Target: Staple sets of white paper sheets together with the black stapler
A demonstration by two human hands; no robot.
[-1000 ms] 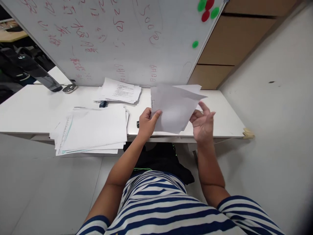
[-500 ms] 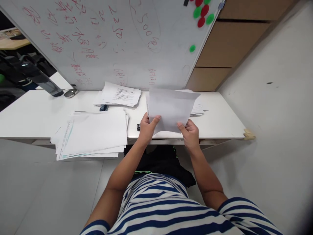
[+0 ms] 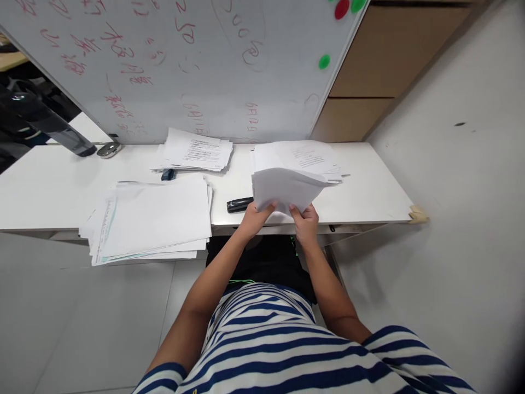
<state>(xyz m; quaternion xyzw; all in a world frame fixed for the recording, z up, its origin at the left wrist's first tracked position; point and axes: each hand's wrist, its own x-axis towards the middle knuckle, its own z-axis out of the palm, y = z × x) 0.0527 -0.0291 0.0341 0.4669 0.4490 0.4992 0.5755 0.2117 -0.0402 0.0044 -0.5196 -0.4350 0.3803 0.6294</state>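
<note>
Between my two hands is a bent sheet of paper (image 3: 287,189), its blank side toward me; whether there is more than one sheet I cannot tell. My left hand (image 3: 255,220) pinches its lower left edge, thumb on top. My right hand (image 3: 305,221) grips the lower right edge the same way. Just beyond the sheet lies a stack of printed papers (image 3: 303,156), partly covered by it. A black stapler-like object (image 3: 239,205) rests on the desk beside my left hand, its right end hidden.
On the white desk (image 3: 369,191), a large paper pile (image 3: 159,219) overhangs the front edge at left. Behind it are another printed stack (image 3: 199,153), a small dark object (image 3: 168,174), a computer mouse (image 3: 109,150) and a dark bottle (image 3: 53,123). A whiteboard (image 3: 221,82) stands at the back.
The sheet has tipped down and come nearer, baring the printed stack behind it. My hands have moved closer together, and more of the black object shows.
</note>
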